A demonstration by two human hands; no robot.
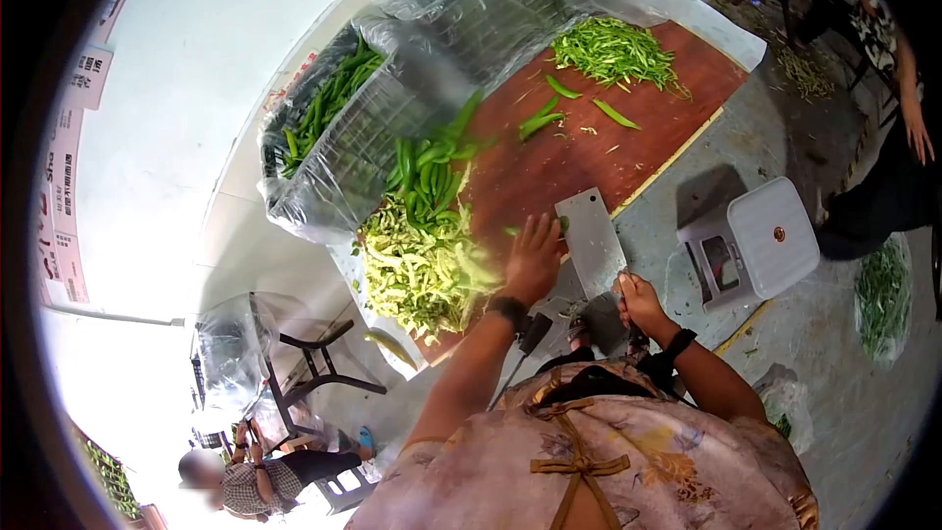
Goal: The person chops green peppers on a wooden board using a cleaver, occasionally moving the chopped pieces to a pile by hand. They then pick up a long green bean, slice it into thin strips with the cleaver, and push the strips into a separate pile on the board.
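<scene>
My right hand (643, 306) is closed round the handle of a cleaver (592, 243), its broad blade face showing at the board's front edge. Just left of the blade, my left hand (535, 257) lies on the red-brown board (579, 162) with its fingers stretched out. Bits of green pepper (564, 224) show beside the fingertips; what lies under the palm is hidden. Whole green peppers (429, 175), partly blurred, are heaped beyond my left hand. Nearer me is a pile of pale pepper cores and scraps (417, 270).
Shredded green pepper (616, 51) is piled at the board's far end, near several loose pieces. Plastic-lined crates (339, 152) stand along the back, one with peppers. A grey-white stool (775, 240) is at right. Another person's hand (916, 128) shows far right; a seated person (260, 481) is lower left.
</scene>
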